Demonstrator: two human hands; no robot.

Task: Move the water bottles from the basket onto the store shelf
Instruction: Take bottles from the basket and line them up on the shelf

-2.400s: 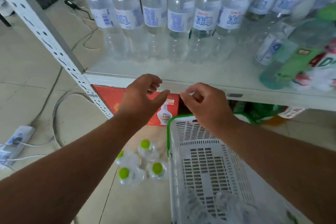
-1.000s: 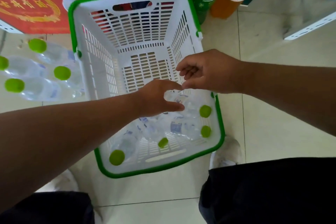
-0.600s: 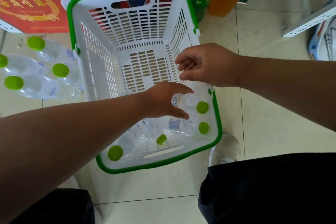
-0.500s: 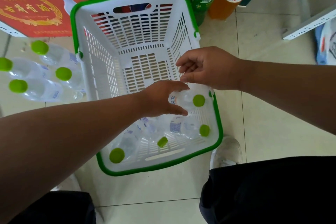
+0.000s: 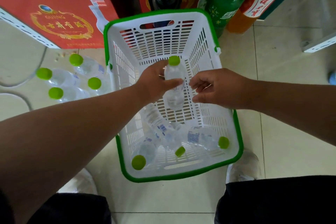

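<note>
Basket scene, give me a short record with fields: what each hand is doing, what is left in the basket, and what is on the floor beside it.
left hand: left hand holds a water bottle above the basket
right hand: right hand beside the bottle, fingers loosely curled, holding nothing
in basket: three bottles lying at the near end, caps green
floor: four more bottles left of the basket
</note>
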